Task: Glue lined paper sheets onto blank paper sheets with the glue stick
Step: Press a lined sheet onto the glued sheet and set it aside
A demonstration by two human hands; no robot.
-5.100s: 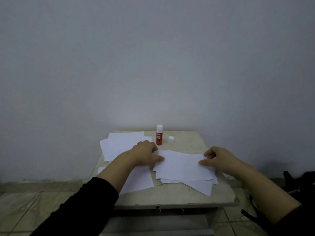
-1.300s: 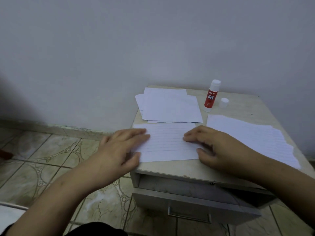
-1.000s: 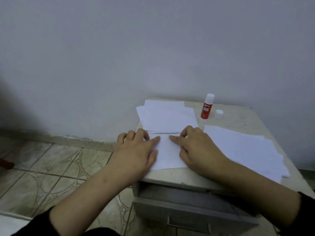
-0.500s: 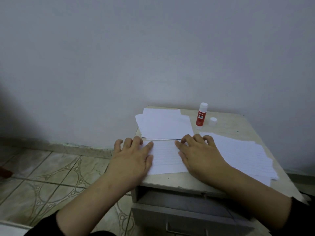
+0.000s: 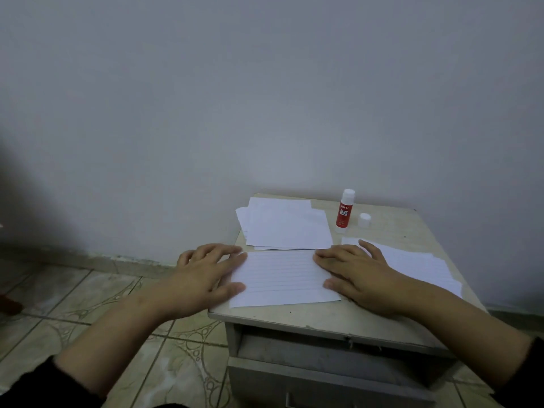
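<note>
A lined paper sheet point(image 5: 279, 278) lies flat at the front left of a small beige cabinet top point(image 5: 394, 228). My left hand point(image 5: 206, 275) presses its left edge with straight fingers, partly over the cabinet's side. My right hand point(image 5: 356, 269) presses the sheet's right edge, fingers spread flat. Behind the sheet sits a stack of blank white sheets point(image 5: 285, 225). A red glue stick point(image 5: 343, 212) stands upright and uncapped at the back, its white cap point(image 5: 364, 220) beside it on the right. More paper sheets point(image 5: 421, 266) lie to the right, partly under my right forearm.
The cabinet stands against a plain grey wall point(image 5: 265, 98). Its drawer point(image 5: 323, 363) below the top is pulled slightly out. Patterned floor tiles point(image 5: 88, 304) spread to the left. A dark red object point(image 5: 10, 304) lies at the far left floor edge.
Both hands slid apart from the sheet's middle to its left and right edges, smoothing it. The camera view shifted slightly.
</note>
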